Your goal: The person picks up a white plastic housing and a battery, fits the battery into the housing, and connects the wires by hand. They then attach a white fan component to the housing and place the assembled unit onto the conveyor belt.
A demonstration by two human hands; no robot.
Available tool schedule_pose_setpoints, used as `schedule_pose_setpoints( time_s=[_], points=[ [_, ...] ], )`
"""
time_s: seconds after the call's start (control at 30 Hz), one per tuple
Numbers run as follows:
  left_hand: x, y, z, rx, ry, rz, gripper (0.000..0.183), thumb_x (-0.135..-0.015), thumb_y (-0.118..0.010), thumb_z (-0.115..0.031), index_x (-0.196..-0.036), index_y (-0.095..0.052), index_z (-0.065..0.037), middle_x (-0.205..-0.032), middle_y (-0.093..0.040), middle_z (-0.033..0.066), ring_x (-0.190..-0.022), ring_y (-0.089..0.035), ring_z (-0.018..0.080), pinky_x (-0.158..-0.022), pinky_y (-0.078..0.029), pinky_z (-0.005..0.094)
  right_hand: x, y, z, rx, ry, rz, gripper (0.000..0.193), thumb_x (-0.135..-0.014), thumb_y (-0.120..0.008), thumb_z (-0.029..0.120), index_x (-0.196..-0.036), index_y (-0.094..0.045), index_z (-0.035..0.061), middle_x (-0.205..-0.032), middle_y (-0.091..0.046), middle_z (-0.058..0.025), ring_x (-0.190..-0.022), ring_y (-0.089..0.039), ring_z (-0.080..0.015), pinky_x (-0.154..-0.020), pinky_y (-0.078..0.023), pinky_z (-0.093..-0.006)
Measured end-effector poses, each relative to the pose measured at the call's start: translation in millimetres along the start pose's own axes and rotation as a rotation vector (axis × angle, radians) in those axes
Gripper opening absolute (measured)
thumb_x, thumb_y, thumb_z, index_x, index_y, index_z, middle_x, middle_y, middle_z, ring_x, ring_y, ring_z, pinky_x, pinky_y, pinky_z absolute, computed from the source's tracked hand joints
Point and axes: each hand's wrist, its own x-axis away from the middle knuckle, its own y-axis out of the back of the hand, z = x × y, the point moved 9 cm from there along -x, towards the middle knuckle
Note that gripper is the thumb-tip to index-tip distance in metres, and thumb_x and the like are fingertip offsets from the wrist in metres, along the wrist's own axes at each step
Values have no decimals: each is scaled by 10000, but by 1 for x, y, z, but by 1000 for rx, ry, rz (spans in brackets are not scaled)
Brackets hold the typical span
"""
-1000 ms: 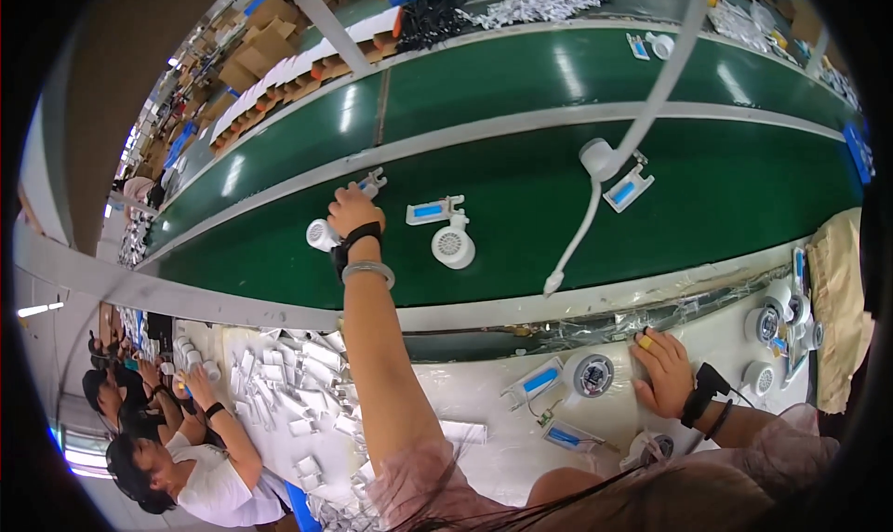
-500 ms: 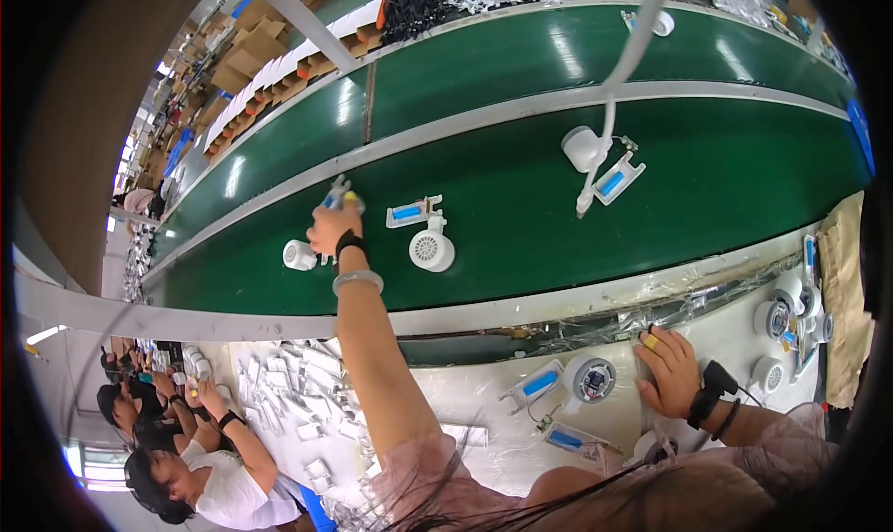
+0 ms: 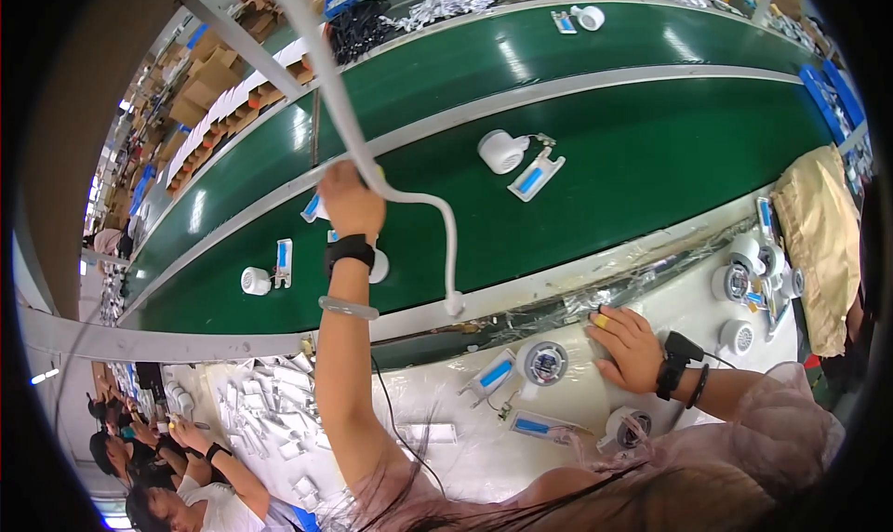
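Note:
My left hand [image 3: 353,200] is over the green conveyor, fingers curled and largely hidden. A white housing with a blue cell [image 3: 313,208] sticks out from it, apparently gripped. Beneath the wrist, a white fan head [image 3: 379,267] lies partly covered on the belt. Farther left sits another white fan head [image 3: 254,281] beside a blue-celled housing [image 3: 283,262]. My right hand [image 3: 633,353] rests on the near table's edge, fingers stretched out, holding nothing visible. Close to it are an open round fan head [image 3: 544,363] and a housing with a blue cell [image 3: 491,376].
A white cable [image 3: 450,244] hangs across the view beside my left hand. Another fan unit [image 3: 502,151] lies farther right on the belt. White plastic parts [image 3: 270,397] are heaped on the table at left. Brown paper [image 3: 819,216] lies at right; co-workers [image 3: 205,495] sit at left.
The view has shifted, so the belt parts appear farther left. My left hand has moved right and farther across the belt, over the neighbouring fan unit. My right hand stays on the table edge.

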Motion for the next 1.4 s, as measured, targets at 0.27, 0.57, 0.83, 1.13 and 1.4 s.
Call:
schedule_pose_setpoints(
  time_s=[0.27, 0.57, 0.83, 1.13, 1.4],
  points=[
    [56, -90, -173, 373, -202, 503, 379, -825, -631, -259, -1120, -598, -23, -1020, -640, 199, -984, -593, 378, -824, -500, 461, 4, 1, 7, 13, 41, -85, 509, -824, -614, 245, -1285, -506, 59, -1359, -479, -129, -1333, -375, -290, -1109, -257, -462],
    [71, -139, -220, 159, 244, 723, 245, -813, -649, -229, -926, -638, -12, -1038, -663, 215, -1015, -632, 338, -862, -501, 494, 21, -4, -3, 48, 145, -293, 487, -860, -586, 264, -1291, -492, 58, -1339, -493, -125, -1314, -392, -295, -1098, -266, -458],
    [132, -62, -253, 894, 449, 713, 300, -830, -568, -67, -1113, -470, -66, -799, -625, 126, -515, -596, 210, -409, -513, 367, 60, 21, -12, -365, 67, -495, 555, -887, -592, 197, -1346, -363, -16, -1295, -447, -226, -1085, -568, -359, -807, -500, -434],
    [232, 96, -367, 1236, 254, 844, 275, -960, -488, -203, -1198, -484, -66, -808, -604, 96, -522, -570, 171, -411, -454, 305, 144, 92, -26, -381, 151, -779, 635, -820, -609, 124, -1373, -334, -23, -1309, -450, -237, -1117, -507, -379, -991, -402, -439],
    [343, 154, -429, 1203, 38, 1120, 312, -964, -529, -242, -1225, -511, -71, -794, -609, 55, -525, -556, 117, -457, -424, 233, 182, 121, -22, -642, 361, -486, 336, -881, -633, 238, -1147, -613, 33, -945, -657, -159, -876, -634, -298, -801, -487, -385]
  ],
)
